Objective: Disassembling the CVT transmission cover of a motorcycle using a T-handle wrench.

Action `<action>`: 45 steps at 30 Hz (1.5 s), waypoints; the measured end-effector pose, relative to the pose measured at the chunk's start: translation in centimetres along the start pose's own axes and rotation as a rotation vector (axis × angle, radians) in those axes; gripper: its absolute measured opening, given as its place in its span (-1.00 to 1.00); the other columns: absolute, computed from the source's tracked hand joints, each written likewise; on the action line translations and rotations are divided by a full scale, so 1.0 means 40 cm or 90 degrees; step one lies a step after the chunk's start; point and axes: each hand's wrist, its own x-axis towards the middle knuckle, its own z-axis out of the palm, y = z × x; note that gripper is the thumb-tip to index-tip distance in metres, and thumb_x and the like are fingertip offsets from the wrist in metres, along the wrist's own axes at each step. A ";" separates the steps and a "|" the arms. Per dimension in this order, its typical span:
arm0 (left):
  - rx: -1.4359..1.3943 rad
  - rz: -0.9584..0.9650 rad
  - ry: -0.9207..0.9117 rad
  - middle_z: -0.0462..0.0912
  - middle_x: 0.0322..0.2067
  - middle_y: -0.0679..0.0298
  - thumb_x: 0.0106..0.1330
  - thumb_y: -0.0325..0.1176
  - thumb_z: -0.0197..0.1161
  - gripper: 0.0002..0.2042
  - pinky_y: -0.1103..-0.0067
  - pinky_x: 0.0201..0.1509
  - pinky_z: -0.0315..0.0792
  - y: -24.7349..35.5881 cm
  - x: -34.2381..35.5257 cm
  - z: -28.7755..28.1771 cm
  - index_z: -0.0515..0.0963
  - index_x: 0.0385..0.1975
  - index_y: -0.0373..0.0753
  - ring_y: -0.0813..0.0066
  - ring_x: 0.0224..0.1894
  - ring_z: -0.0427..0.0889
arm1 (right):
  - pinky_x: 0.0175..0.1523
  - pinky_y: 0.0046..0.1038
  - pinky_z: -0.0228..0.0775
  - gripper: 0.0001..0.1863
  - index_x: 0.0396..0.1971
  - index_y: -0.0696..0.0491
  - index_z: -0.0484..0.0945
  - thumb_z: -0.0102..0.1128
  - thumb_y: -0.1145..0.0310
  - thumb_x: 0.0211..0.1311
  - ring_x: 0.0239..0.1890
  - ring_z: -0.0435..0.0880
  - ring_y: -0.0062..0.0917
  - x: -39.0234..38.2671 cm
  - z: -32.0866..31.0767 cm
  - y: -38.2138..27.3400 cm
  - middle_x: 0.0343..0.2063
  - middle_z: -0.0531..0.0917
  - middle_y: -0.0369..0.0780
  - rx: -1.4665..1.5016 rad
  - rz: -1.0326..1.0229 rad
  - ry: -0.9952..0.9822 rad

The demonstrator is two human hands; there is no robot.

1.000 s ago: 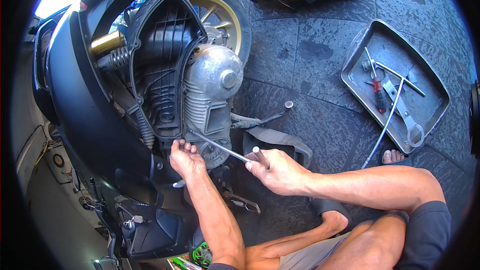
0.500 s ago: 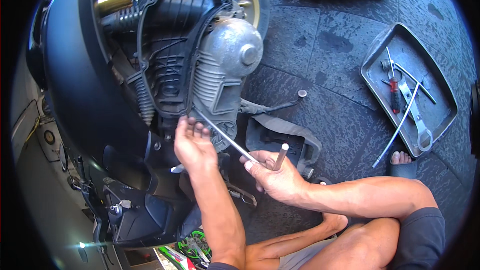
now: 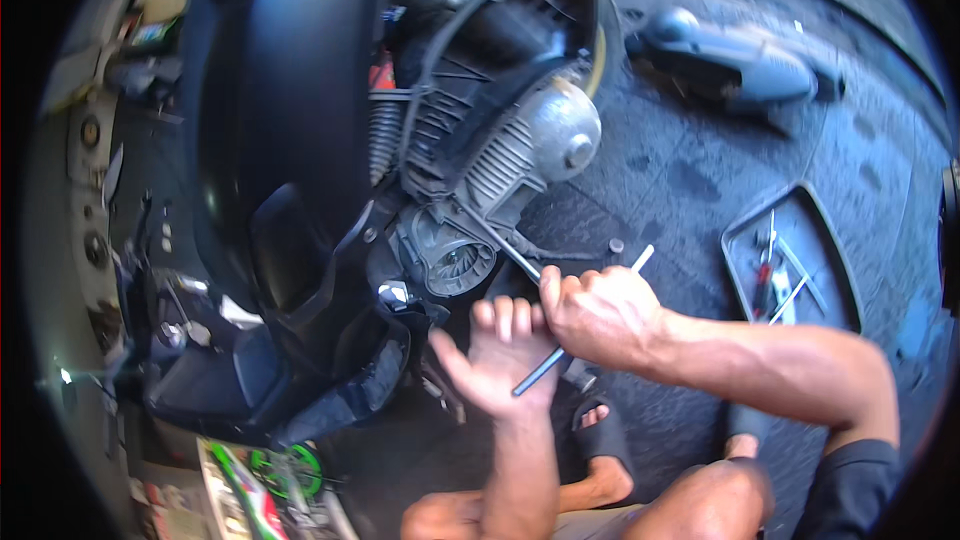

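Note:
My right hand (image 3: 600, 315) is closed round a metal T-handle wrench (image 3: 516, 258), whose shaft reaches down to the lower part of the silver engine casing (image 3: 500, 155). The crossbar sticks out at both sides of my fist. My left hand (image 3: 492, 360) is open, palm up with the thumb spread, just left of my right hand and under the crossbar's lower end; whether it touches the bar I cannot tell. Above lie a black ribbed housing (image 3: 430, 130) and the scooter's black body panel (image 3: 280, 110). Below the casing is a finned fan (image 3: 455, 260). The picture is blurred.
A metal tray (image 3: 732, 270) with tools lies at the right on the stone-tiled floor (image 3: 690, 175). A dark detached part (image 3: 740, 70) lies at the upper right. A box with a green wheel (image 3: 285, 470) is at the lower left. My feet and knees show below.
My view has swung, so the scene sits differently. My left hand has left the housing's lower edge and lies open beside my right fist, which has turned with the wrench still in it.

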 end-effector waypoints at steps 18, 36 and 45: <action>0.349 -0.430 -0.093 0.27 -0.67 0.45 0.51 -0.21 0.01 -0.71 0.56 -0.40 0.36 -0.001 0.109 -0.110 0.50 -0.34 -0.32 0.64 -0.61 0.29 | -0.42 -0.28 0.52 -0.34 0.28 0.05 0.34 0.17 0.36 0.10 -0.61 0.63 -0.24 -0.179 -0.013 -0.076 -0.59 0.58 -0.15 0.272 0.045 0.107; 0.383 -0.368 -0.065 0.30 -0.67 0.48 0.49 -0.20 0.05 -0.71 0.64 -0.44 0.35 -0.012 0.099 -0.128 0.51 -0.35 -0.30 0.67 -0.63 0.28 | -0.45 -0.39 0.49 -0.48 0.19 0.17 0.39 0.13 0.60 0.19 -0.59 0.64 -0.34 -0.148 0.021 -0.115 -0.49 0.65 -0.09 0.291 0.094 0.240; 0.364 -0.349 -0.066 0.24 -0.67 0.51 0.51 -0.16 0.01 -0.69 0.64 -0.43 0.31 0.007 0.104 -0.131 0.50 -0.36 -0.27 0.71 -0.62 0.22 | -0.34 -0.26 0.51 -0.48 0.23 0.27 0.28 -0.05 0.28 0.37 -0.48 0.69 -0.17 -0.209 0.088 -0.072 -0.55 0.63 0.04 0.470 0.423 -0.030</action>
